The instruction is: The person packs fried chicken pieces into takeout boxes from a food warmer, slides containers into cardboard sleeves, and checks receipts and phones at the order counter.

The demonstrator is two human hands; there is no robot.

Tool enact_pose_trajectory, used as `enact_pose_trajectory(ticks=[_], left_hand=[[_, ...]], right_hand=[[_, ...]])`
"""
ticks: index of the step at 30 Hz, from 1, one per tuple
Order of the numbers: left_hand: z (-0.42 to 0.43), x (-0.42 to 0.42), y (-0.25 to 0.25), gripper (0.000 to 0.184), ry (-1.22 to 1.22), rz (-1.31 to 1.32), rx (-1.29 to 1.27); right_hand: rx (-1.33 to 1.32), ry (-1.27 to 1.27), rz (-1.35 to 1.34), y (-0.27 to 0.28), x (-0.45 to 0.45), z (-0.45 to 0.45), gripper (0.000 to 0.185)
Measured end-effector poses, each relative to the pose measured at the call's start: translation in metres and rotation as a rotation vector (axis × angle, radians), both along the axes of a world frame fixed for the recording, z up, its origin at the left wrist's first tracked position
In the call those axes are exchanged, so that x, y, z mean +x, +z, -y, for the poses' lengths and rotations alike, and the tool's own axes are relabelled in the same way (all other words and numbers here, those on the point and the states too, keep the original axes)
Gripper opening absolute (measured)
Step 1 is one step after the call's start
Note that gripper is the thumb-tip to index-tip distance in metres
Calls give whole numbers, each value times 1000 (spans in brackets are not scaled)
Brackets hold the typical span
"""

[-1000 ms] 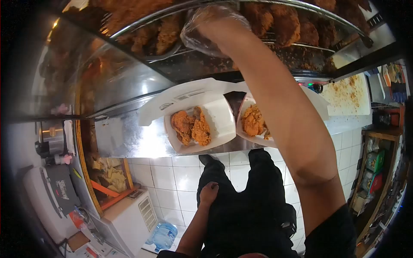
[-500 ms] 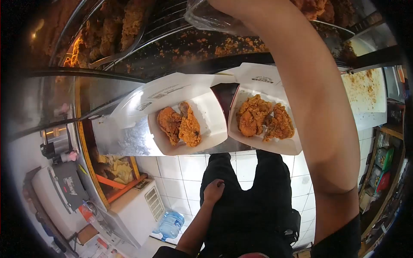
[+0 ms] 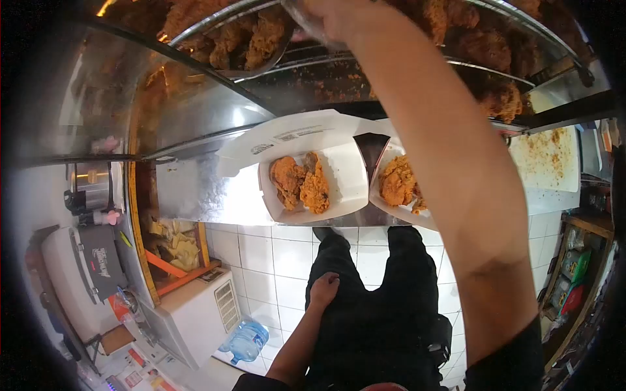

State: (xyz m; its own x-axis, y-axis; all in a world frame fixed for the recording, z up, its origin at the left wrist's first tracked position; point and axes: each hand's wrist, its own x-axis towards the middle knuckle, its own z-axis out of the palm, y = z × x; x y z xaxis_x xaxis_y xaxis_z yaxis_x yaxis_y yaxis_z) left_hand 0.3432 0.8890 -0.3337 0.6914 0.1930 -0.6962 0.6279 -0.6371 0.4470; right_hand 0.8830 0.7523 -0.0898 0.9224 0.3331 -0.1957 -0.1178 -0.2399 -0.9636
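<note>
My right hand (image 3: 332,23), in a clear plastic bag, reaches up into the display case at the top. Its fingers are blurred and partly cut off, so I cannot make out what it holds. Fried chicken (image 3: 264,39) lies on the racks around it. My left hand (image 3: 325,287) rests closed by my thigh, its fingers curled in and nothing visible in them. Below the case, an open paper box (image 3: 345,176) holds two chicken pieces (image 3: 315,189). A second box (image 3: 427,218) with chicken (image 3: 396,181) is partly hidden behind my right forearm.
A metal counter (image 3: 189,192) carries the boxes. At the right is a crumb-covered white tray (image 3: 548,159). On the left stand a wooden-framed shelf (image 3: 179,244) and a white appliance (image 3: 195,316), with a blue water bottle (image 3: 248,342) on the tiled floor.
The view swings towards the rack and back. My right hand shifts within the case, and my forearm again covers part of the right box. My left hand stays by my thigh.
</note>
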Motion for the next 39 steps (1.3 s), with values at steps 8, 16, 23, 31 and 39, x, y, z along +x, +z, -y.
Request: enact_pose_trajectory(ticks=[8,16,23,31,39], left_hand=[[-18,-1,-20,22,70,44,-186],[-7,32,1,23,49,113,-275],[-13,38,-2,25,-12,113,-261],[-54,15,-18,26,-207,364,-107],[-62,19,18,31,19,144,-51]], right_hand=[[565,-755,679,26,-183,60,30],[-737,-759,345,61,-191,189,63],[26,-817,96,74,-207,201,52],[38,-1118,643,54,-142,182,46],[-85,-1240,770,30,-155,130,28]])
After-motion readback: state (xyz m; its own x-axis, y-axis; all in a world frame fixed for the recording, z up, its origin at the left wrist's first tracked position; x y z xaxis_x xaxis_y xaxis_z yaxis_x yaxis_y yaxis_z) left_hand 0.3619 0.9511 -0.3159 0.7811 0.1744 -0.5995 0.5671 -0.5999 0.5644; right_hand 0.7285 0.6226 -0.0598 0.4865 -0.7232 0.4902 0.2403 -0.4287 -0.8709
